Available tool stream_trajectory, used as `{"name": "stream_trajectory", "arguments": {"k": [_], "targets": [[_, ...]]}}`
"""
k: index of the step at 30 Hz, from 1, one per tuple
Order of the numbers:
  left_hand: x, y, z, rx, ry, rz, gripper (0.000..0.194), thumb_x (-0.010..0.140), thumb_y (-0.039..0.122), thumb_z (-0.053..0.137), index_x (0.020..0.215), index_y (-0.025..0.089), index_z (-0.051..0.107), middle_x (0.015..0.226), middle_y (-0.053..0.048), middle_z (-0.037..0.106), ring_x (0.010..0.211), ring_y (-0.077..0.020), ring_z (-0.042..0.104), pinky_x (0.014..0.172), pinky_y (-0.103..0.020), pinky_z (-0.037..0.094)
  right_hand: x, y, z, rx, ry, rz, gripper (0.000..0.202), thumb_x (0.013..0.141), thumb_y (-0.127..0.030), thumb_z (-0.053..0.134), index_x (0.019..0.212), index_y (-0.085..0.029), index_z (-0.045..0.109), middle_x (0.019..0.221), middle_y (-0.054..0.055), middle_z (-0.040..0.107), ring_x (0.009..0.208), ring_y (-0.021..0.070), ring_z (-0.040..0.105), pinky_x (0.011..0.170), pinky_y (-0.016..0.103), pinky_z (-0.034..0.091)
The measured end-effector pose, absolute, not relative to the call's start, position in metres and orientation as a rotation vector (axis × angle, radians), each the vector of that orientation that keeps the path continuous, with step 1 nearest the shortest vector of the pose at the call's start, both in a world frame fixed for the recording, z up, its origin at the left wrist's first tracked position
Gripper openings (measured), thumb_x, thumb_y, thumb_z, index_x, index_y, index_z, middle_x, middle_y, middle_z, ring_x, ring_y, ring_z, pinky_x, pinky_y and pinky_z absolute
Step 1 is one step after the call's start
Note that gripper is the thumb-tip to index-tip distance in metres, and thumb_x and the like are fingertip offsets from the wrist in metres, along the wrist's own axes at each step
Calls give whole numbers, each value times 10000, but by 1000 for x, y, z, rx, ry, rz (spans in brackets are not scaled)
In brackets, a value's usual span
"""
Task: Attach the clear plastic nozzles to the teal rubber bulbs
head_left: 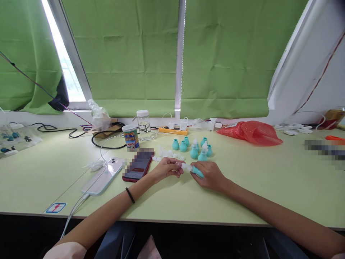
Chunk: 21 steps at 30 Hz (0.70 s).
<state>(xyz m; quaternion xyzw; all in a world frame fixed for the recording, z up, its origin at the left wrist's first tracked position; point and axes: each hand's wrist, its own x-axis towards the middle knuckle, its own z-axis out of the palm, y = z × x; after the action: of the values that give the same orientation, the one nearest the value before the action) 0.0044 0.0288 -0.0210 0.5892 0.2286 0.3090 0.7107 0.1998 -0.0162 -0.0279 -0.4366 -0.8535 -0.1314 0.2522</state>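
Observation:
My right hand (208, 174) is closed around a teal rubber bulb (198, 172), which lies sideways with its mouth to the left. A translucent white nozzle piece (185, 166) meets that mouth; whether it is fully seated I cannot tell. Thumb and fingers of my left hand (168, 168) pinch the nozzle's far end. Just beyond my hands stand several teal bulbs (183, 146), some with a white tip on top, such as the bulb (202, 155) nearest my right hand. Small translucent white pieces (169, 154) lie scattered behind my left hand.
Left of my hands lie a red-edged phone (138, 165) and a pale phone (105, 176) with a cable. Behind them are a printed can (130, 136), a clear jar (144, 126) and an orange power strip (172, 130). A red plastic bag (250, 133) lies at the back right.

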Motion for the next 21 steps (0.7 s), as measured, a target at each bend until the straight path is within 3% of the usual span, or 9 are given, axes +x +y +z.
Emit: {"name": "stream_trajectory", "arguments": {"k": [8, 15, 21], "targets": [[5, 24, -22, 1354, 630, 708, 431, 590, 311, 654, 923, 46, 583, 640, -78, 623, 531, -101, 540, 553, -255, 442, 194, -21, -33, -1237, -2364, -430, 242, 791, -271, 392, 900, -114, 539, 744, 88, 603, 641, 173, 551, 508, 248, 321], [3, 18, -16, 1487, 613, 674, 415, 574, 294, 660, 895, 37, 604, 603, -68, 626, 463, -86, 515, 503, -239, 440, 193, -26, -23, -1164, -2374, 98, 157, 762, -287, 447, 760, -151, 527, 664, 24, 571, 589, 128, 499, 547, 236, 341], [-1, 18, -11, 1510, 511, 578, 395, 602, 273, 647, 914, 36, 598, 618, -87, 635, 463, -95, 532, 471, -234, 450, 194, -26, -14, -1082, -2314, 573, 170, 731, -311, 482, 697, -150, 524, 570, -29, 464, 503, 77, 389, 473, 192, 300]]}}
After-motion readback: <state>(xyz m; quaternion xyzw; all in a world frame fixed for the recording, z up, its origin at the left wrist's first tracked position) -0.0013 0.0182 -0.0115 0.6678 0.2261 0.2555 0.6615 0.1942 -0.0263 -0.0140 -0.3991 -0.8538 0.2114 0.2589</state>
